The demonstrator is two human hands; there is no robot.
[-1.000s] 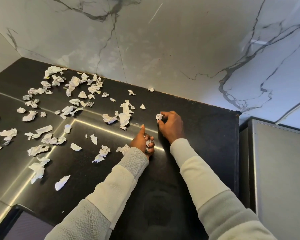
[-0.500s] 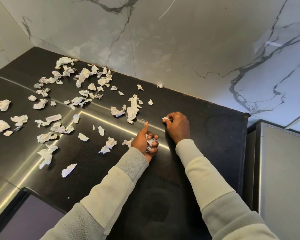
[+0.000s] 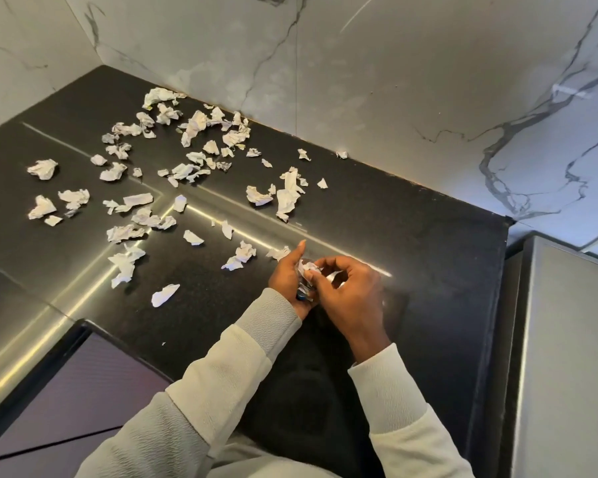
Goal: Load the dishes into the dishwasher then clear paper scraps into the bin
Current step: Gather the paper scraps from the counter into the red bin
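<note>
Many crumpled white paper scraps (image 3: 187,170) lie scattered over the left and middle of a black countertop (image 3: 411,236). My left hand (image 3: 287,277) is curled around a small bundle of gathered scraps (image 3: 306,281), thumb pointing up. My right hand (image 3: 351,291) touches that bundle from the right, its fingertips pinching a white scrap (image 3: 309,269) against it. The nearest loose scraps lie just left of my left hand: one (image 3: 278,252) by the thumb and another (image 3: 240,258) beyond it. No dishes, dishwasher or bin are in view.
A marble wall (image 3: 394,81) backs the countertop. The counter's right edge drops off beside a grey appliance or cabinet top (image 3: 567,357). A dark cabinet front (image 3: 66,391) sits below the counter's near-left edge. A lone scrap (image 3: 164,294) lies near that front edge.
My right hand lifted a scrap off the counter and brought it back to my left hand, where both hands now meet. The camera has shifted, showing more of the left counter.
</note>
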